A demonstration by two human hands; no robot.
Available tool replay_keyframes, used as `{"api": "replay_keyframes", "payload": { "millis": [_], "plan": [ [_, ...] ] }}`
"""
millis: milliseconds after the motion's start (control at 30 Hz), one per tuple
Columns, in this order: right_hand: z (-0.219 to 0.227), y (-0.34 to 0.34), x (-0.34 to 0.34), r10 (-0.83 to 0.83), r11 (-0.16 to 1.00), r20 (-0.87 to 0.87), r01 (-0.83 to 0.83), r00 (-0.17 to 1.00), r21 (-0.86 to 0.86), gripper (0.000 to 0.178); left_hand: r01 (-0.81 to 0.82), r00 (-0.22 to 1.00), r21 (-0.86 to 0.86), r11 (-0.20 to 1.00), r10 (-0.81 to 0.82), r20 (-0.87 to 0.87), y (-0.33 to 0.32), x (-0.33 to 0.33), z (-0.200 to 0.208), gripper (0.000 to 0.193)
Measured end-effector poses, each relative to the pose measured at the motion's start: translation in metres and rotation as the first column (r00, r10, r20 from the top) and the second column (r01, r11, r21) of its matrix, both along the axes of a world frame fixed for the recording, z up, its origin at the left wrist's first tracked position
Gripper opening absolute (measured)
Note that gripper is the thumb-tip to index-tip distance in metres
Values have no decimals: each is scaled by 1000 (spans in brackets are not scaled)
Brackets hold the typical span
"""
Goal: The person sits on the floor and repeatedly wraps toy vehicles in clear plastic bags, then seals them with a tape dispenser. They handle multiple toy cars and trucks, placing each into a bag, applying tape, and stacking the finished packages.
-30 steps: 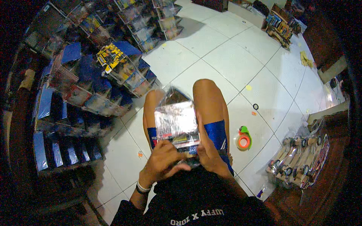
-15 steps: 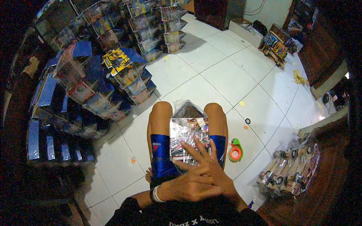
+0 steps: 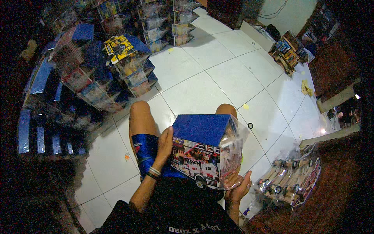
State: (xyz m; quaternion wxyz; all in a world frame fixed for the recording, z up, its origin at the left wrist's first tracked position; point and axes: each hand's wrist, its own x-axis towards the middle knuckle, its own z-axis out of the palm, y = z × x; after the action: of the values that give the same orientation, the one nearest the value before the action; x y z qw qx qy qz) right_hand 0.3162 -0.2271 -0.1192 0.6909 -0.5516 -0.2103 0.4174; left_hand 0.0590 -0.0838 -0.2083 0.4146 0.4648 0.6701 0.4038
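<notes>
A toy truck point(image 3: 198, 156) wrapped in clear plastic is held tilted above my lap. Its blue top panel point(image 3: 200, 129) faces up, and a printed side with a black wheel at its bottom edge faces me. My left hand point(image 3: 165, 145) grips the truck's left side, with its fingertips at the edge of the blue panel. At the lower right corner, my right hand point(image 3: 237, 186) has its palm turned up, its fingers under the plastic and its thumb apart. Part of the right fingers is blurred behind the wrap.
Stacks of wrapped toy trucks point(image 3: 83, 84) stand on the left, a yellow one point(image 3: 119, 48) on top. Wooden toy truck bodies point(image 3: 286, 181) in plastic lie at the right. More toy trucks point(image 3: 288, 52) sit at the far right. A black ring point(image 3: 250, 125) lies on the tiled floor.
The truck has been lifted and turned, bringing its blue panel and printed side into view. My hands, crossed over it before, now hold its opposite sides. My left knee has moved outward.
</notes>
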Motion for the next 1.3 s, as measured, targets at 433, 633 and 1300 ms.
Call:
{"api": "replay_keyframes", "payload": {
  "millis": [433, 633, 1300],
  "plan": [
    [-4, 3, 21, -103, 985, -114, 85, 988, -152, 69, 13, 999, 354, 935, 0, -35, 2, 3, 6, 40],
    [19, 33, 10, -155, 978, -146, 131, 977, -163, 68, 54, 984, 243, 968, -9, -180, 9, 0, -22, 45],
    [145, 300, -68, -194, 968, 816, -28, 545, 249, 76, 466, 874, -222, 857, -406, 267, 12, -24, -40, 79]
  ]
}}
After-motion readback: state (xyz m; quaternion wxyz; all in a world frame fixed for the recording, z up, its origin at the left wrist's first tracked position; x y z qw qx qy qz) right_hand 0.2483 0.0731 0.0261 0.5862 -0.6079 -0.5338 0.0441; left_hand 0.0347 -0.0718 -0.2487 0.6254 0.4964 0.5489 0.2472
